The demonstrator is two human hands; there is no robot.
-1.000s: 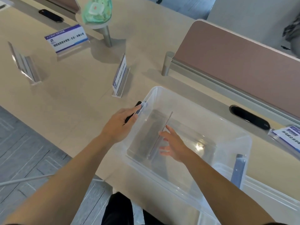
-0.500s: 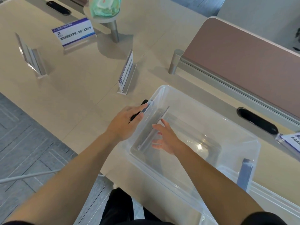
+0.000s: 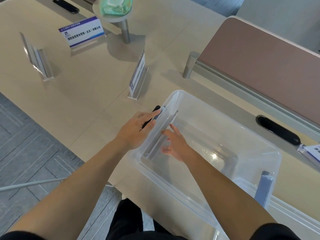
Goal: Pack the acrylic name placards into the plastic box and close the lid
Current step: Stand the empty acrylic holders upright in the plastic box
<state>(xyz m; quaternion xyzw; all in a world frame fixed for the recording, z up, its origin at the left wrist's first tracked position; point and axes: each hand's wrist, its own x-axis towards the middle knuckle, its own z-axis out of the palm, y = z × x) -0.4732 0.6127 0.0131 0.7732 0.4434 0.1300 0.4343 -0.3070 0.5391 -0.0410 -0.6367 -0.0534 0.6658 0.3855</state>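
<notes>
1. Clear plastic box (image 3: 270, 153): open-topped, on beige worktop (image 3: 83, 94) at near edge; grey latch (image 3: 264, 187) upright at its right end.
2. Acrylic placard in box (image 3: 161, 135): stands on edge along the left end wall, inside the box, seen edge-on (printed face not legible).
3. Left hand (image 3: 136, 129): outside the box, resting over the left-end rim; fingers (image 3: 152, 114) lie together along the rim and over a dark handle or latch (image 3: 156, 108) there. Whether they grip it, cannot tell.
4. Right hand (image 3: 176, 144): inside the box, palm toward the placard; fingers (image 3: 168, 132) spread apart, tips touching the placard's face, not closed round it.
5. Placards on worktop, 3 pcs. + 1 partial: blue-and-white one facing camera (image 3: 83, 32), far left-centre; clear one seen from the side (image 3: 35, 56), far left; one seen nearly edge-on (image 3: 137, 75), just beyond the box's left corner; partial one (image 3: 311, 151) at right frame edge.
6. Misc.: round stand on metal post (image 3: 125, 30) w/ green packet (image 3: 115, 5) on top; brown divider panel (image 3: 259, 58) along the far right; black oval cable port (image 3: 278, 129) behind the box.
</notes>
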